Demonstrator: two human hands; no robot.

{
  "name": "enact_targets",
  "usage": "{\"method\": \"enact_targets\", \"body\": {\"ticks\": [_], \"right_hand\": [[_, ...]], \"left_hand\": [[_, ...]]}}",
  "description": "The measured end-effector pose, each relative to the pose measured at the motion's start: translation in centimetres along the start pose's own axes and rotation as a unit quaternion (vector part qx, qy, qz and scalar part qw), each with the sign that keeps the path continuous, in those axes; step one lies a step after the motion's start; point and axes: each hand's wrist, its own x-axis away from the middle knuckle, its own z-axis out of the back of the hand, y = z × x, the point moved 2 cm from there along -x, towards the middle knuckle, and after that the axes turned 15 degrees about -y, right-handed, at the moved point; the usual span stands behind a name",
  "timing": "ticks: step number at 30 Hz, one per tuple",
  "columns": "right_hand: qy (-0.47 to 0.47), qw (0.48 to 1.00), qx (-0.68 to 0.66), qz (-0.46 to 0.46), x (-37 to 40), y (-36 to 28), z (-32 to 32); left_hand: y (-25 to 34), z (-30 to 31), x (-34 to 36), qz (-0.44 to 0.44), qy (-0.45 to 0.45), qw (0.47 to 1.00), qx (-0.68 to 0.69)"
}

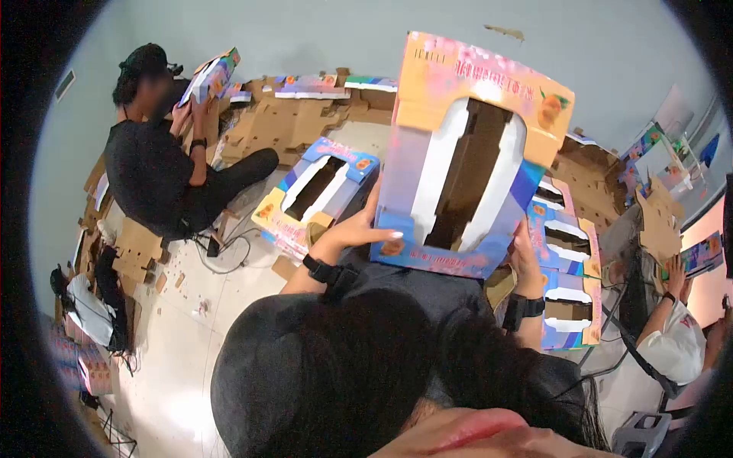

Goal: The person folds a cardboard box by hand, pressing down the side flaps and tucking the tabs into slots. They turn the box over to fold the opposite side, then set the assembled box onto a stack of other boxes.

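Note:
Between my two hands is a printed cardboard box [401, 172], tilted up in front of me. It is orange and pink at the top, purple and blue below, with a long cut-out showing white flaps and a brown inside. My left hand [360, 227] grips its lower left edge, the thumb lying on the front near the bottom corner. At the lower right edge, my right hand [524, 256] presses against the side, its fingers partly hidden. Close to my left hand, a similar blue and yellow box [289, 216] rests on the floor.
Several matching boxes [566, 278] stand to my right. A person [153, 160] sits at the left holding another box [211, 76]; another person [672, 343] works at the far right. Flattened brown cardboard [279, 122] lies along the wall. A grey stool [641, 435] and cables are at lower right.

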Motion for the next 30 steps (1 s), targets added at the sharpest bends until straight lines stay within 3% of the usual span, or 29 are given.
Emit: {"method": "enact_targets", "body": {"ticks": [1, 2, 5, 6, 9, 10, 13, 14, 16, 20, 22, 24, 26, 29, 30], "right_hand": [[-0.012, 1.000, 0.015, 0.005, -0.1, -0.4, -0.4], [0.007, 0.996, 0.076, -0.053, -0.2, -1.9, -1.9], [0.061, 0.996, 0.010, -0.058, -2.6, 0.0, -2.3], [0.072, 0.995, -0.006, -0.073, -3.4, 0.6, -2.3], [0.112, 0.986, -0.046, -0.117, -5.7, 1.8, -1.4], [0.149, 0.977, 0.023, -0.150, -6.4, 4.2, 0.6], [0.048, 0.982, 0.019, -0.181, -7.9, 4.1, 2.2], [-0.004, 0.980, -0.019, -0.200, -8.3, 3.9, 2.6], [0.001, 0.976, 0.009, -0.217, -9.0, 6.4, 5.4], [0.026, 0.980, 0.070, -0.184, -8.4, 4.8, 3.2], [0.070, 0.925, 0.344, -0.145, -9.0, 6.3, 5.1], [0.074, 0.814, 0.560, -0.139, -10.0, 4.5, 4.3], [0.040, 0.678, 0.712, -0.176, -11.3, -1.6, -2.0], [-0.045, 0.758, 0.650, -0.020, -14.3, -2.4, -6.1], [-0.047, 0.762, 0.645, -0.033, -14.5, -0.8, -7.3]], "left_hand": [[0.1, -0.6, -0.7, -0.025, 0.020, 0.999, 0.041], [0.2, -1.2, -1.4, -0.052, 0.039, 0.995, 0.081], [-0.9, 0.4, -1.8, 0.005, 0.095, 0.992, 0.085], [-5.4, 2.1, -2.4, -0.004, 0.184, 0.980, -0.073], [-6.3, 3.3, -4.2, 0.040, 0.213, 0.976, 0.024], [-6.2, 4.0, -4.5, 0.073, 0.224, 0.972, 0.016], [-10.0, 8.3, -6.2, 0.025, 0.185, 0.982, -0.026], [-8.0, 7.9, -6.0, 0.114, 0.190, 0.963, -0.154], [-4.3, 5.7, -5.6, 0.103, 0.175, 0.977, -0.059], [-3.5, 3.6, -4.7, 0.084, 0.172, 0.980, 0.057], [-3.9, 3.6, -4.6, 0.075, 0.169, 0.980, 0.070], [-4.4, 4.0, -4.7, 0.061, 0.164, 0.983, 0.062], [-4.8, 4.5, -4.7, 0.049, 0.158, 0.986, 0.033], [-4.3, 4.1, -4.5, 0.032, 0.147, 0.988, 0.023], [-4.6, 4.1, -4.5, 0.028, 0.148, 0.988, 0.040]]}}
